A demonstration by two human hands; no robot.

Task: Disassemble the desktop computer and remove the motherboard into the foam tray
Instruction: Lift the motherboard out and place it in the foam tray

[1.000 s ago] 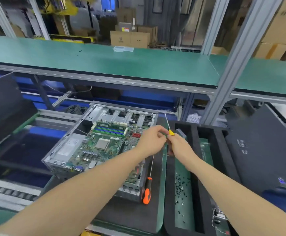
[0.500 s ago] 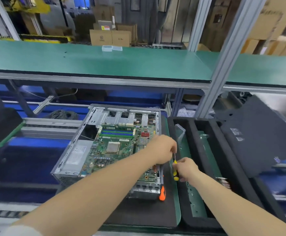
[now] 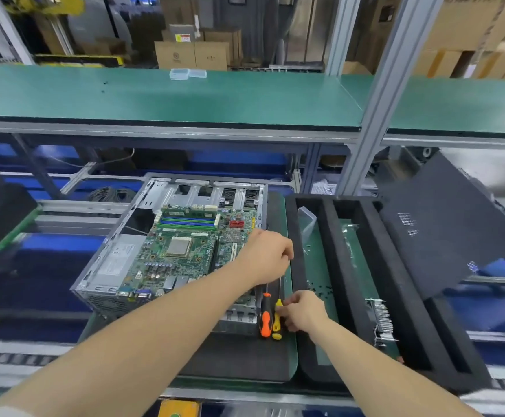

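An open metal computer case [image 3: 106, 266] lies on a dark mat, with the green motherboard [image 3: 185, 251] inside it. My right hand [image 3: 303, 310] grips the yellow-handled screwdriver [image 3: 277, 322], which lies on the mat beside an orange-and-black screwdriver [image 3: 265, 316]. My left hand [image 3: 267, 257] hovers over the case's right edge with curled fingers; nothing shows in it. The black foam tray [image 3: 329, 236] stands to the right of the case.
Loose screws [image 3: 320, 287] lie in the tray's left slot, along with a clear plastic piece [image 3: 306, 221]. A metal bracket [image 3: 382, 320] sits in the middle slot. A dark side panel [image 3: 443, 224] leans at the right. A green shelf [image 3: 185, 97] runs above.
My right hand has brought the yellow screwdriver down from the air to the mat next to the orange one. My left hand moved back over the case's right edge.
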